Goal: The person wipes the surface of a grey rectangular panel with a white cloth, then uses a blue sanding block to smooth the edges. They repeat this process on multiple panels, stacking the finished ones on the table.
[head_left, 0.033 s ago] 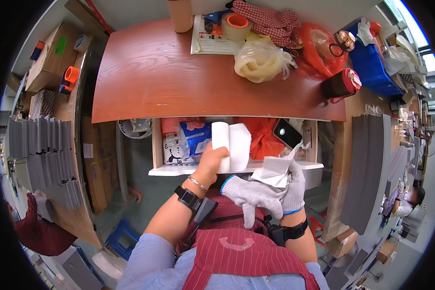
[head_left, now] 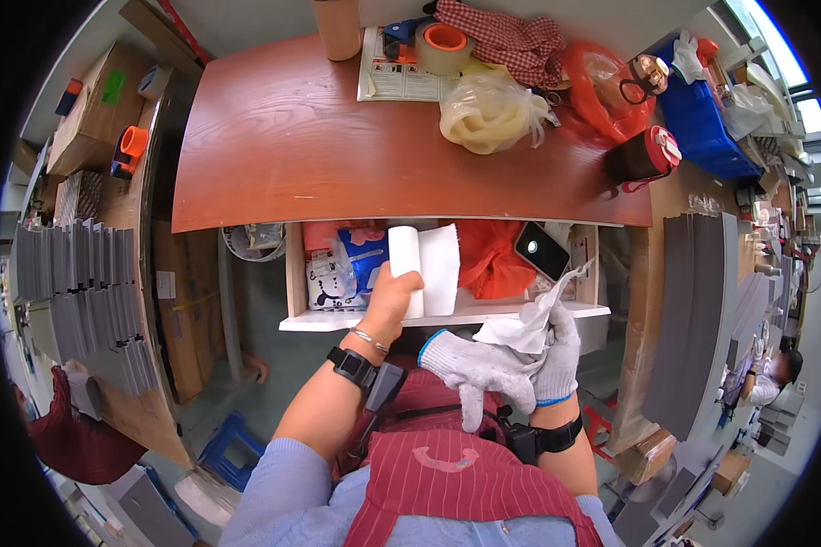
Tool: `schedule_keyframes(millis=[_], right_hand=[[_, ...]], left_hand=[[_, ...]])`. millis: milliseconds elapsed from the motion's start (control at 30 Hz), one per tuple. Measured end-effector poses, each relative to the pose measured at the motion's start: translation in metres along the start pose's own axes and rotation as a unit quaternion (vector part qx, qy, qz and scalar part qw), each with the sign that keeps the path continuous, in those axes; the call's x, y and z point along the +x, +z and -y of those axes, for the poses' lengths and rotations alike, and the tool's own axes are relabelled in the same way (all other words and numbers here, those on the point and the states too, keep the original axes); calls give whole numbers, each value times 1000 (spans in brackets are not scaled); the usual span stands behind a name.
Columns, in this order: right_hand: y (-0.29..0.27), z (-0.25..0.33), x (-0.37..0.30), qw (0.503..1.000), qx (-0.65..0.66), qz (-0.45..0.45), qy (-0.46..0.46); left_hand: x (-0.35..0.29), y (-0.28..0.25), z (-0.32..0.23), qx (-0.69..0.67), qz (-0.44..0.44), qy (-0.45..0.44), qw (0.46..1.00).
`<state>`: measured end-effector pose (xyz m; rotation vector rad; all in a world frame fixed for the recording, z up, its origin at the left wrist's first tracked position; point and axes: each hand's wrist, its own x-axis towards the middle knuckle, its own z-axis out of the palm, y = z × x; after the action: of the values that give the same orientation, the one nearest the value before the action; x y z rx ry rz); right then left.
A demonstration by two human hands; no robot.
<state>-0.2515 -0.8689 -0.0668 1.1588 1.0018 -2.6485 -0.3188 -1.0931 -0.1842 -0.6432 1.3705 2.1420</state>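
My bare left hand (head_left: 394, 296) is closed around a white paper roll (head_left: 405, 264) over the open drawer (head_left: 365, 321). A loose sheet end (head_left: 441, 269) with a ragged edge hangs from the roll's right side. My right hand (head_left: 559, 351), in a whitish knit glove with a blue cuff, grips crumpled white tissue paper (head_left: 518, 332). An empty knit glove (head_left: 483, 372) of the same kind lies against that hand, its fingers dangling and its cuff toward the left; it seems held along with the tissue. Some of my right fingers are hidden behind the paper.
In the drawer lie a blue packet (head_left: 365, 255), a red plastic bag (head_left: 494, 260) and a black phone (head_left: 543, 251). On the reddish desk (head_left: 301, 155) stand a dark tumbler (head_left: 643, 159) and a tied bag (head_left: 488, 114). Grey panels (head_left: 689, 310) are stacked at the right.
The paper roll has shifted slightly left in my left hand, its loose sheet with it. The tissue in my right hand has become more crumpled, with its tip pointing up and right.
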Motion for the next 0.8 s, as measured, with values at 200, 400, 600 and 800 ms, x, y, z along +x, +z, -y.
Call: schedule_keyframes(millis=[200,400,600,800], right_hand=[[18,27,-35,987,-137,22,-77],[20,36,-61,991,-109,53,-54],[11,94,-125,867,-432,77,-236],[-14,137,-221,515,-612,45,-598]], left_hand=[[-5,-21,-14,577,-119,106,801],[-59,47,-70,200,307,122,923],[-112,123,-94,168,427,183,869],[-185,182,-128,273,447,615,589]])
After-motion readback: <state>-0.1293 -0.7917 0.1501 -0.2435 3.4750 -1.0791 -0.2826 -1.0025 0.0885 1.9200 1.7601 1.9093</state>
